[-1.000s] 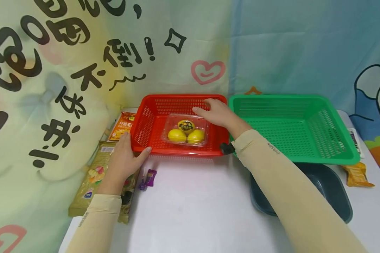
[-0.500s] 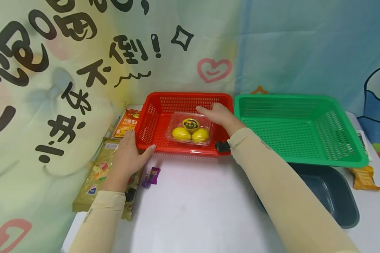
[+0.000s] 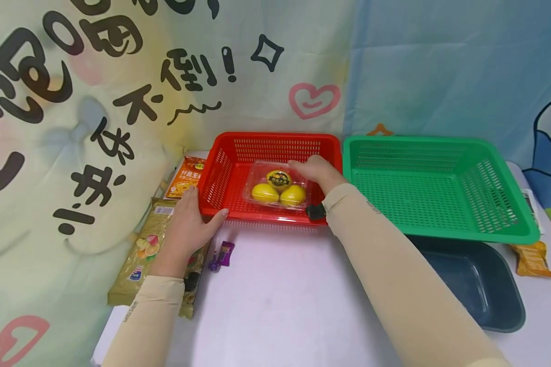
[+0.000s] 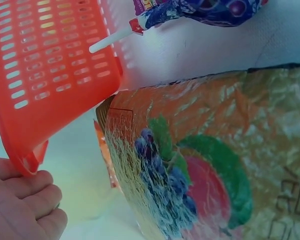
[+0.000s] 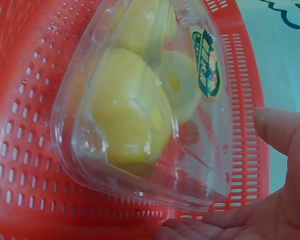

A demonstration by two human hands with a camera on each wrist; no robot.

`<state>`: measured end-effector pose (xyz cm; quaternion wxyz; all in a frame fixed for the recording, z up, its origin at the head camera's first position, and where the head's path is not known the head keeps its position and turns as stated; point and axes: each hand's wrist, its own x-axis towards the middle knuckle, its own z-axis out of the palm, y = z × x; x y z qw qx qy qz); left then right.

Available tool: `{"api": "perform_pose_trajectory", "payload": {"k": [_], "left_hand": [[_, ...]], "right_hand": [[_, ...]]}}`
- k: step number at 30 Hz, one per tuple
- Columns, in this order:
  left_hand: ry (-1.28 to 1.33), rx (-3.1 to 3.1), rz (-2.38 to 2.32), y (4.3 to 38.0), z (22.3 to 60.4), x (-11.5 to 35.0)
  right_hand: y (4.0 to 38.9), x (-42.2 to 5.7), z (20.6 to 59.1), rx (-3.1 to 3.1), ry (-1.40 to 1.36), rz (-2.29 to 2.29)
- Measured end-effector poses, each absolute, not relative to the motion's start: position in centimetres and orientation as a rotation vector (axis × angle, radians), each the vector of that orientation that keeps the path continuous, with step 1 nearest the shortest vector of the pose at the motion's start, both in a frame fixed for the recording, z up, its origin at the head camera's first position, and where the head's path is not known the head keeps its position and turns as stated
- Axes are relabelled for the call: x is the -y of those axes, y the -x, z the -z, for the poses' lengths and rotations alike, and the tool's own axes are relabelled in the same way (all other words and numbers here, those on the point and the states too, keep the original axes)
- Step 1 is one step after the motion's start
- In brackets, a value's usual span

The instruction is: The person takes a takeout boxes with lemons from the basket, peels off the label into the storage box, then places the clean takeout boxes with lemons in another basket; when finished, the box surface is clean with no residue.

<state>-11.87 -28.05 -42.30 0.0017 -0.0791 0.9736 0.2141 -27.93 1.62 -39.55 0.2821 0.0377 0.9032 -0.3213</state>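
A clear plastic fruit box with a few yellow lemon-like fruits and a round label lies in the red basket. My left hand holds the basket's front left corner, thumb on the front rim. Fingers curled at that corner show in the left wrist view. My right hand is inside the basket at the box's right end. In the right wrist view, its thumb stands apart from the fingers, which reach low beside the box; whether they touch it I cannot tell.
Right of the red basket stands a green basket, with a dark blue tub before it. An orange packet lies far right. Gold snack bags, an orange snack bag, a lollipop and a purple sweet lie left.
My right hand has lowered from above the basket's back right to the right end of the fruit box. The left hand keeps its place on the corner. The view has shifted slightly.
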Motion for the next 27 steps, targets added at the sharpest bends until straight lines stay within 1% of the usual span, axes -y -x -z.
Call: {"api": "perform_pose_trajectory", "payload": {"k": [15, 27], "left_hand": [[0.255, -3.061, -0.681, 11.95, 42.46, 28.07], [0.247, -3.069, -0.687, 12.04, 42.58, 28.12]], "right_hand": [[27.30, -1.29, 40.05, -2.358, -0.165, 0.894], [27.17, -1.33, 40.30, -2.390, -0.106, 0.836]]}}
